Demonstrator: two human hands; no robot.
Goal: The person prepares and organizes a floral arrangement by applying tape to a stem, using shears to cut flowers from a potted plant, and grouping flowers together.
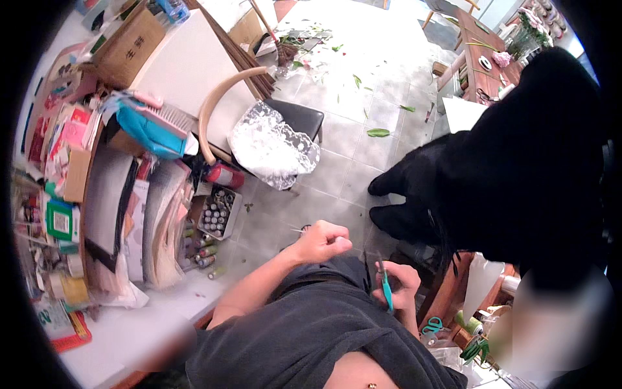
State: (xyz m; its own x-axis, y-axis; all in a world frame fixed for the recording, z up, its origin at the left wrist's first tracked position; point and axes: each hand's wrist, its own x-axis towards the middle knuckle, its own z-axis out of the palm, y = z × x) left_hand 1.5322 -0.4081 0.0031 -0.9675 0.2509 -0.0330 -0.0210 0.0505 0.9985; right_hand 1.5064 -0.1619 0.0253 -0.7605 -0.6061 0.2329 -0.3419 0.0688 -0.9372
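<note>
My left hand [323, 241] is in front of my body with its fingers curled; whether it holds anything does not show. Just beyond it, small scissors-like metal [297, 230] shows partly. My right hand [401, 284] is closed around the teal handle of a cutting tool [386, 287], whose dark tip points away from me. To the right of that hand, teal-handled scissors [431, 327] lie near a spool of green ribbon [469, 322]. Green leaves [476, 350] are beside the spool.
A person in black [515, 180] stands close at right. A chair with white lace [272, 146], a fire extinguisher [225, 176] and a box of spray cans [218, 213] stand at left. Cut leaves [378, 132] litter the tiled floor. A wooden table [478, 73] holds flowers.
</note>
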